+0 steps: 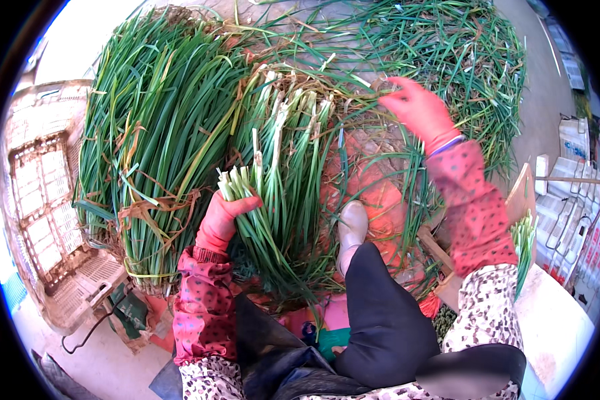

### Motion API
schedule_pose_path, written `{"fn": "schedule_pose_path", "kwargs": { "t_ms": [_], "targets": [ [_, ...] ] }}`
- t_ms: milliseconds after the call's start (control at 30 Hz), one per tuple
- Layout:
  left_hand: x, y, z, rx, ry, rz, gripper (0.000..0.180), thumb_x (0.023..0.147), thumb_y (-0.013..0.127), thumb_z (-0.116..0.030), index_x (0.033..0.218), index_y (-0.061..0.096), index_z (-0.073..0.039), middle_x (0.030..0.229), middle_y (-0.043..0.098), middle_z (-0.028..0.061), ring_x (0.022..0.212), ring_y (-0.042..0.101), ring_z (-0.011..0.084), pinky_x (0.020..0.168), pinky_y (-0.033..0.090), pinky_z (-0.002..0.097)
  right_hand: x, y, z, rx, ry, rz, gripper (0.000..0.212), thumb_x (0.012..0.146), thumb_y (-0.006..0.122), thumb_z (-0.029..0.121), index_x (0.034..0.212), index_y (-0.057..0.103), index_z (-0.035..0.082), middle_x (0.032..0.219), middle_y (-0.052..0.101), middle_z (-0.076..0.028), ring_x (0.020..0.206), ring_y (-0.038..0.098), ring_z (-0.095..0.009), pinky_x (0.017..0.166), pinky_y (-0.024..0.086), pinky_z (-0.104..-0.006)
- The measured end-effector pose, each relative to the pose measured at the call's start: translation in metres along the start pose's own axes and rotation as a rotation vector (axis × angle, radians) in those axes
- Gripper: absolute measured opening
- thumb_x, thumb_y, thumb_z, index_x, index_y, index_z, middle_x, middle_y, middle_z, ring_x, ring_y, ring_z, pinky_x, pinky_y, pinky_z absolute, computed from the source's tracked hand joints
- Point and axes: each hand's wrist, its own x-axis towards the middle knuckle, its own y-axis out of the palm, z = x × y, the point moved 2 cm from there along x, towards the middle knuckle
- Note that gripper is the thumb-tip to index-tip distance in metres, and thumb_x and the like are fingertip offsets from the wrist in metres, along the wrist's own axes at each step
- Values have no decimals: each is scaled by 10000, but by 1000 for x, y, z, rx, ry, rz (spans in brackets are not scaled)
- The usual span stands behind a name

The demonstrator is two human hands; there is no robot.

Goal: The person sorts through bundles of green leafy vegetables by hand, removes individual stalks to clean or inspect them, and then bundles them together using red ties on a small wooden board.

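A bunch of garlic chives (263, 220), pale cut stems up and green leaves hanging down, is gripped in my left hand (221, 219), which wears a red glove. It is in front of a row of chives with white stems (297, 120). Farther off to the right is my right hand (417, 110), also gloved, its fingers drawn together beside brownish withered leaves (372, 90). What lies between those fingertips, if anything, I cannot make out. A large stack of long green chives (160, 127) is on the left, its near end tied with a yellow band.
Loose leaf trimmings (460, 60) spread in a heap at the far right. A dirty plastic crate (47, 200) stands at the left. My boot (352, 223) is on an orange sheet (373, 180). A wooden board (521, 190) and a white surface (553, 327) are at the right.
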Motion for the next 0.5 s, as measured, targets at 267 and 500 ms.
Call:
{"fn": "schedule_pose_path", "kwargs": {
  "t_ms": [267, 500],
  "targets": [
    [6, 26, 0, 91, 1, 1, 254, 745, 696, -48, 991, 635, -40, 876, 649, 8, 785, 602, 112, 740, 481, 268, -72, 116, 116, 335, -133, 240, 318, 760, 697, 373, 879, 665, 80, 708, 655, -108, 672, 658, -238, 633, 509, -328],
    [12, 59, 8, 99, -47, 57, 284, 741, 679, -10, 1021, 638, -36, 878, 655, 10, 758, 611, 112, 719, 492, 266, -18, 136, 43, 699, 13, -53, 182, 763, 623, 180, 787, 655, 2, 698, 636, -123, 617, 621, -197, 589, 487, -329]
  ]
}}
